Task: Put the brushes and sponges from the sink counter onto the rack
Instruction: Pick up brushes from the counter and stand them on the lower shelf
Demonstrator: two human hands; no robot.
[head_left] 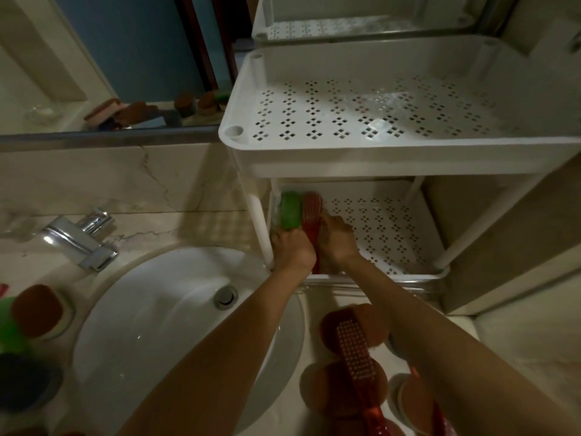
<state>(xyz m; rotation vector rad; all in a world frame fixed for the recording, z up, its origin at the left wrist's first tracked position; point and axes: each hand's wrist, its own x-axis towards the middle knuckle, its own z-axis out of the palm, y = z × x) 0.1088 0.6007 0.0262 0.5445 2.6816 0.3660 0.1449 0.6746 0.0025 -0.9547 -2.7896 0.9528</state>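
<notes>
A white perforated rack (pixel 399 166) stands on the counter right of the sink. On its lower shelf (pixel 393 234) a green sponge (pixel 290 210) lies at the left end with a red brush (pixel 312 212) beside it. My left hand (pixel 292 248) grips the near end of the green sponge. My right hand (pixel 336 239) holds the red brush by its handle. On the counter below lie another red brush (pixel 355 357) and several brown round sponges (pixel 355 325). More sponges, brown (pixel 36 309), green (pixel 8 322) and dark blue (pixel 25 382), sit left of the sink.
The white basin (pixel 176 319) with its drain fills the centre, and a chrome tap (pixel 80 237) stands behind it. A mirror (pixel 110 58) above the marble backsplash reflects sponges. The rack's top shelf (pixel 377 111) holds nothing. A wall closes the right side.
</notes>
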